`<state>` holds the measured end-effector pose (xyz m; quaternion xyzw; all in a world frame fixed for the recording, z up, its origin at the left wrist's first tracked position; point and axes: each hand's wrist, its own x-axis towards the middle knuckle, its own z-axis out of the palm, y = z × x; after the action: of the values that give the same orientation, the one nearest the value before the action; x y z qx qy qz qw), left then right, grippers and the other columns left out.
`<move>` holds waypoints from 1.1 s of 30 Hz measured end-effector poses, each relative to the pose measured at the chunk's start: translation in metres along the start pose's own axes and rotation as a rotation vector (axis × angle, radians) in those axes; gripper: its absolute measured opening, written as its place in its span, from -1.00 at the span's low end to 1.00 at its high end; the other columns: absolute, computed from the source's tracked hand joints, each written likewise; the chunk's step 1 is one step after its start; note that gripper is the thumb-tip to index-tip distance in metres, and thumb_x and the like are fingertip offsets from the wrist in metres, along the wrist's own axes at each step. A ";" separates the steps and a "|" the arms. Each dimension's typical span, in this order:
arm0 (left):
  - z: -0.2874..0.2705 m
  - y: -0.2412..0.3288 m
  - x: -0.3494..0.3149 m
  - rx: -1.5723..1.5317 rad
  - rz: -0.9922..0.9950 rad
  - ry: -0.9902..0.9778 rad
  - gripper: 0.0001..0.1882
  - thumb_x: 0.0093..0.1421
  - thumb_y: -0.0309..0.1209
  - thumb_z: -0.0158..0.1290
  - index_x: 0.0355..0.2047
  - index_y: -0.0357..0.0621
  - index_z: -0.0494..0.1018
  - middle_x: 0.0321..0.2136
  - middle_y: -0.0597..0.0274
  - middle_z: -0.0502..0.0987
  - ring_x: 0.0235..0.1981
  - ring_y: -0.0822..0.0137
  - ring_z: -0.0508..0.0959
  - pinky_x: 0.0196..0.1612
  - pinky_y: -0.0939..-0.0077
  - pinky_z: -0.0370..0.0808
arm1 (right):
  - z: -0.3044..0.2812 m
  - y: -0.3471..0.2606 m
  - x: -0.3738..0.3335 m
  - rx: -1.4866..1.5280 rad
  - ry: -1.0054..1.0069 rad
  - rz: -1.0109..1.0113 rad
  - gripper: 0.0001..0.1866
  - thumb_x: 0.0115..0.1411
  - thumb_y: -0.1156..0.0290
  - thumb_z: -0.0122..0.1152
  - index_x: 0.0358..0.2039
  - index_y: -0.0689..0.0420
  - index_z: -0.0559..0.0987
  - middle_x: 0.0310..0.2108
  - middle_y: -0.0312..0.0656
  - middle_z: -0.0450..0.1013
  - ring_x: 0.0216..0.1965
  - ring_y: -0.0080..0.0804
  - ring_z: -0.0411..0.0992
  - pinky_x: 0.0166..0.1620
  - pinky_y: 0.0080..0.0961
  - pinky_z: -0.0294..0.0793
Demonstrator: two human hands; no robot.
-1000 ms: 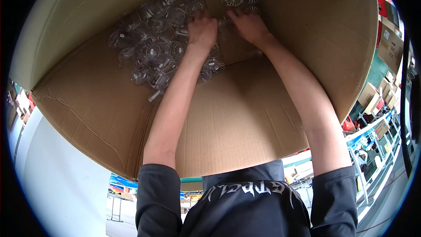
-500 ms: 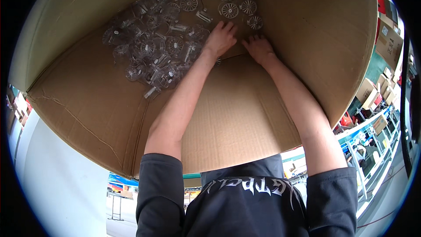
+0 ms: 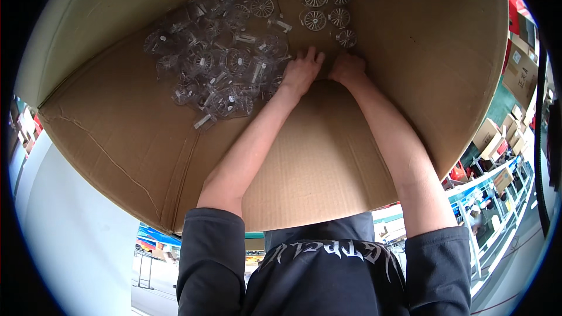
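Both my bare hands reach down into a large brown cardboard box (image 3: 304, 158). My left hand (image 3: 301, 73) is just right of a heap of clear plastic parts (image 3: 216, 64), its fingers bent a little and apart, with nothing seen in them. Close to its right, my right hand (image 3: 348, 69) is curled by the box's right wall; its fingertips and anything in them are hidden. Beyond the hands, spoked clear wheels stand in two columns, a larger wheel (image 3: 314, 20) ending the left one and a smaller wheel (image 3: 346, 38) ending the right one.
The box's right wall (image 3: 433, 52) rises close beside my right forearm, and its near wall slopes under both arms. A loose clear bar-shaped piece (image 3: 281, 24) lies between heap and columns. Outside, at right, stand cardboard cartons (image 3: 520, 73) and a white metal rack (image 3: 486, 240).
My right hand has curled its fingers, which were spread before. Both hands sit slightly lower in the picture, and the whole view has shifted a little.
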<state>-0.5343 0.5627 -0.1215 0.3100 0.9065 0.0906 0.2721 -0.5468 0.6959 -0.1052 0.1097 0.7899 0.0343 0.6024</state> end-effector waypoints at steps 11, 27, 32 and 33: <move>0.019 -0.005 0.017 -0.472 -0.256 0.213 -0.48 -0.04 -0.26 0.18 -0.15 -0.19 0.22 -0.22 -0.08 0.30 -0.45 -0.15 0.49 -0.42 0.07 0.47 | 0.019 -0.012 0.004 0.154 0.110 0.025 -0.37 0.02 0.35 0.15 0.09 0.17 0.14 -0.20 -0.04 0.46 -0.20 -0.14 0.48 -0.19 -0.24 0.50; 0.030 0.010 0.004 -0.716 -0.350 -0.199 -0.46 0.00 -0.38 0.10 0.00 -0.16 0.18 -0.10 -0.24 0.25 -0.35 -0.25 0.49 -0.33 0.02 0.48 | 0.031 0.009 0.012 -0.331 0.263 -0.095 -0.60 0.02 0.37 0.14 -0.09 0.15 0.41 -0.17 -0.03 0.42 -0.20 -0.15 0.43 -0.23 -0.34 0.49; 0.036 0.020 -0.006 -0.784 -0.441 -0.300 -0.39 -0.01 -0.34 0.06 0.08 -0.13 0.16 -0.07 -0.27 0.24 -0.20 -0.30 0.42 -0.18 0.00 0.43 | 0.031 0.005 0.031 -0.592 0.260 -0.155 -0.72 0.03 0.34 0.12 -0.23 0.11 0.56 -0.24 -0.09 0.48 -0.25 -0.19 0.46 -0.26 -0.38 0.48; 0.035 0.022 -0.005 -0.801 -0.456 -0.307 -0.38 -0.02 -0.35 0.06 0.08 -0.12 0.15 -0.07 -0.28 0.24 -0.20 -0.30 0.42 -0.17 0.00 0.43 | 0.034 0.005 0.035 -0.583 0.246 -0.112 -0.72 0.06 0.36 0.09 -0.19 0.13 0.53 -0.29 -0.10 0.49 -0.30 -0.20 0.47 -0.31 -0.37 0.49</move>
<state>-0.5005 0.5764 -0.1413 -0.0160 0.7947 0.3235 0.5134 -0.5226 0.7057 -0.1468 -0.1162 0.8185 0.2388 0.5095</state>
